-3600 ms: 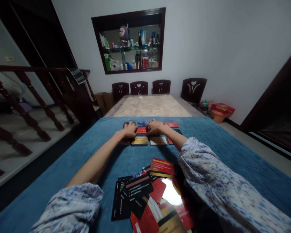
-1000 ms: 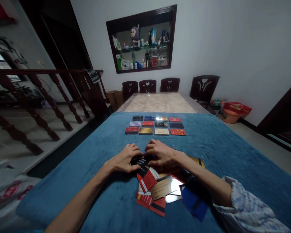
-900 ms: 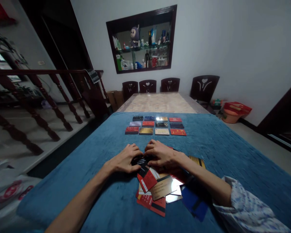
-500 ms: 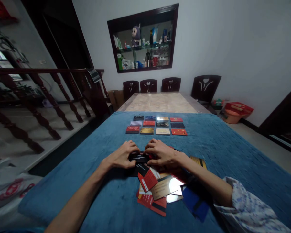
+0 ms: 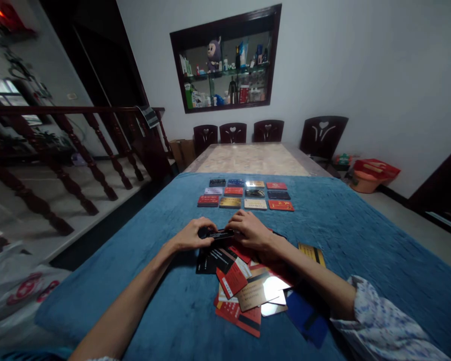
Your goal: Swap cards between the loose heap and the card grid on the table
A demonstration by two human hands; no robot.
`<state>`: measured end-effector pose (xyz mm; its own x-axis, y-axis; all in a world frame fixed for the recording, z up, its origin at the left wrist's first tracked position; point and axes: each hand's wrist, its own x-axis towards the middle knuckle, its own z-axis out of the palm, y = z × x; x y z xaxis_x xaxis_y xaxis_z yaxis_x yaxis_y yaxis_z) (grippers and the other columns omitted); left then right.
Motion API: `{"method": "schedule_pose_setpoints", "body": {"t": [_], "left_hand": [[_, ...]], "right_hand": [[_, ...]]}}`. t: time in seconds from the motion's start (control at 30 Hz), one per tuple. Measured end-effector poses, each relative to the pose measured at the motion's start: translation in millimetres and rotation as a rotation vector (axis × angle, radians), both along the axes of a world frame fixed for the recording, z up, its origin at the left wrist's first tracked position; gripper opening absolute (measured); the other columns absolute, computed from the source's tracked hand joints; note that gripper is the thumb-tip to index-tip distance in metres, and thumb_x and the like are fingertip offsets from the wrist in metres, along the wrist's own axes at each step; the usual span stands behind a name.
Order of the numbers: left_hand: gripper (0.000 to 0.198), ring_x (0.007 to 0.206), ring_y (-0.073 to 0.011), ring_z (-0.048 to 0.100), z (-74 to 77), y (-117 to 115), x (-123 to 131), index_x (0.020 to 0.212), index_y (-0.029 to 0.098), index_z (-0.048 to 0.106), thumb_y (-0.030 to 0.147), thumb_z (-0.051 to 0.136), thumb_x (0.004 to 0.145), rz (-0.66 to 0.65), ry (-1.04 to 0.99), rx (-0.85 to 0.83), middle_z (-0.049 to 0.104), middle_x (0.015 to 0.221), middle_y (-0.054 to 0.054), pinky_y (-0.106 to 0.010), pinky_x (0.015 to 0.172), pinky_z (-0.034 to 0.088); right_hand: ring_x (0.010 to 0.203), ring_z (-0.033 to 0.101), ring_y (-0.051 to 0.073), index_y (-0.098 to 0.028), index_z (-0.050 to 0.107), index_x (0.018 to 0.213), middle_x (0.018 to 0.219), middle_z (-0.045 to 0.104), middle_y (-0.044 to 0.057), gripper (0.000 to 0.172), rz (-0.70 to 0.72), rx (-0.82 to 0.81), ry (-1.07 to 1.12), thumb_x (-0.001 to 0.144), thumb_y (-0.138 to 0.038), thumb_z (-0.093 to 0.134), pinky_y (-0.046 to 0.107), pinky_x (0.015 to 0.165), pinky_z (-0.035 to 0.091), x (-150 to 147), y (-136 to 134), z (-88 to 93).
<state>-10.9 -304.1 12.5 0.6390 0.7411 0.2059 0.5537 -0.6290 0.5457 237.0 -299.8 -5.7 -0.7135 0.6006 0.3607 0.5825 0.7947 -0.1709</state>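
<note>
Blue cloth (image 5: 143,225) partly covers the table (image 5: 248,155); four dark chairs (image 5: 269,133) stand farther off. Twelve card stacks (image 5: 231,202) form three rows; nearer, left hand (image 5: 192,234) and right hand (image 5: 250,230) pinch a black card (image 5: 222,235) over loose cards (image 5: 251,295).

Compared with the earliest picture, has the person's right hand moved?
Yes. Against the far edge of the blue fabric cloth, the right hand has moved nearer the camera, from the rows of multicoloured rectangular cards to the loose card pile.
</note>
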Motion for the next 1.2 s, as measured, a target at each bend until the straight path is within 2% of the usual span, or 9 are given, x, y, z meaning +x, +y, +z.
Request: {"method": "schedule_pose_setpoints", "body": {"t": [0.2,0.3,0.47,0.7,0.87,1.0,1.2], "left_hand": [[0.026,0.093,-0.0203,0.062,-6.9,4,6,0.103,0.017,0.07,0.027,0.055,0.083,0.007,-0.025,-0.061,0.07,0.098,-0.005,-0.033,0.087,0.048],[0.028,0.09,-0.0197,0.061,-11.6,7,9,0.105,0.017,0.069,0.03,0.05,0.09,0.004,-0.026,-0.004,0.069,0.096,-0.005,-0.032,0.085,0.047],[0.026,0.094,-0.02,0.058,-18.9,13,13,0.1,0.018,0.07,0.024,0.046,0.093,-0.011,-0.041,0.16,0.068,0.096,-0.006,-0.035,0.09,0.045],[0.02,0.097,-0.0209,0.056,-22.0,13,16,0.102,0.019,0.07,0.022,0.053,0.091,0.112,-0.07,0.317,0.068,0.1,-0.006,-0.038,0.09,0.043],[0.018,0.097,-0.0204,0.058,-19.8,6,24,0.104,0.021,0.07,0.022,0.057,0.091,0.146,-0.122,0.415,0.068,0.1,-0.005,-0.039,0.091,0.042],[0.014,0.09,-0.0191,0.059,-21.0,4,30,0.097,0.021,0.071,0.022,0.058,0.091,0.138,-0.147,0.47,0.069,0.092,-0.004,-0.037,0.088,0.041],[0.013,0.085,-0.0188,0.059,-20.0,4,28,0.089,0.021,0.07,0.02,0.056,0.09,0.18,-0.225,0.44,0.07,0.085,-0.003,-0.037,0.085,0.044]], "right_hand": [[0.087,0.052,0.019,-0.021,0.071,0.091,0.087,0.07,0.004,0.008,-0.118,0.133,0.101,0.088,-0.019,0.063,0.032,0.073,0.031,-2,9,-11.3],[0.084,0.052,0.019,-0.02,0.07,0.089,0.084,0.069,0.005,0.009,-0.14,0.198,0.151,0.091,-0.023,0.062,0.031,0.072,0.031,-2,12,-14.7],[0.083,0.052,0.018,-0.021,0.07,0.093,0.083,0.066,0.005,0.011,-0.129,0.266,0.218,0.093,-0.023,0.06,0.031,0.071,0.032,-1,14,-14.2],[0.088,0.047,0.02,-0.021,0.071,0.097,0.087,0.064,0.007,0.016,-0.145,0.353,0.17,0.095,-0.02,0.055,0.033,0.075,0.03,-1,11,-3.8],[0.09,0.045,0.022,-0.022,0.072,0.098,0.093,0.064,0.009,0.025,-0.175,0.343,0.056,0.098,-0.021,0.048,0.037,0.081,0.029,-3,3,6.6],[0.093,0.045,0.023,-0.022,0.073,0.094,0.095,0.064,0.009,0.023,-0.158,0.323,0.014,0.096,-0.021,0.05,0.039,0.084,0.029,-7,0,9.3],[0.094,0.046,0.023,-0.022,0.072,0.098,0.097,0.065,0.009,0.018,-0.195,0.247,0.039,0.094,-0.022,0.054,0.036,0.079,0.029,-3,2,6.4]]}}
